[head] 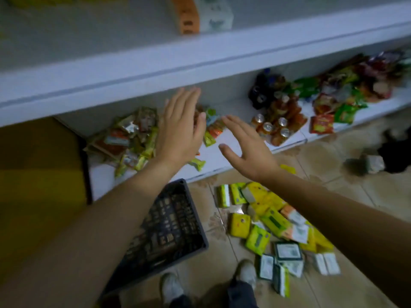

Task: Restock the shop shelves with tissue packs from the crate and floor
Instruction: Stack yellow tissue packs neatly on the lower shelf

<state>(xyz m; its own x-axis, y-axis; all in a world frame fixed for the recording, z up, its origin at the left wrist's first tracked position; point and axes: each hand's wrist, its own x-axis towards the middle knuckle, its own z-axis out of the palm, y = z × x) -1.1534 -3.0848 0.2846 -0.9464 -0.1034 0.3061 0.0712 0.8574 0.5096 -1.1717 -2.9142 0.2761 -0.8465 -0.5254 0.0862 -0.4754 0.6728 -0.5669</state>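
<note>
Both the left hand (180, 130) and the right hand (246, 150) hung spread and empty by the lower shelf (222, 156), while the tissue packs (273, 223) lay scattered on the floor below, nearer the right hand.

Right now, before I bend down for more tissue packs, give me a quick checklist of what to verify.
1. Left hand free: ok, open, holds nothing.
2. Right hand free: ok, open, holds nothing.
3. Tissue packs left: ok, pile on the floor right of the crate.
4. Crate emptied: cannot tell, left arm covers part.
5. Room on upper shelf: ok, bare stretch left of the orange pack.
</note>
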